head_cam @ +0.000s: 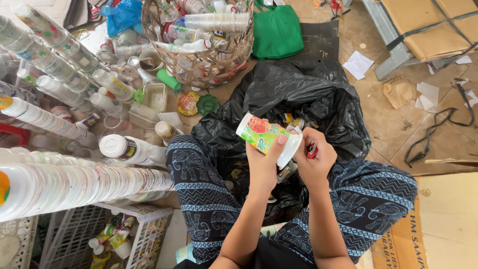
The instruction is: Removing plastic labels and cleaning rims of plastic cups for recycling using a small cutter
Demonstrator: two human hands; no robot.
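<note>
Cup [260, 134] held in both hands above black bag [308, 99], which lies open on the floor between the knees. Cup printed green and red, lying on its side; long axis runs left to right, base toward the left, open mouth toward the right.

Left hand [264, 162]: grip closed round the cup's body from beneath, thumb up near the rim. Right hand [314, 159]: fingers curled shut at the cup's mouth, pinching the rim or a lid there; a small red thing [312, 150] also tucked in this hand, too small to tell what.

Mouth end lies directly against the right hand, so that hand is nearer the rim.

Long stacks of nested cups [84, 184] lie to the left; woven basket [199, 60] of bottles beyond the bag.
</note>
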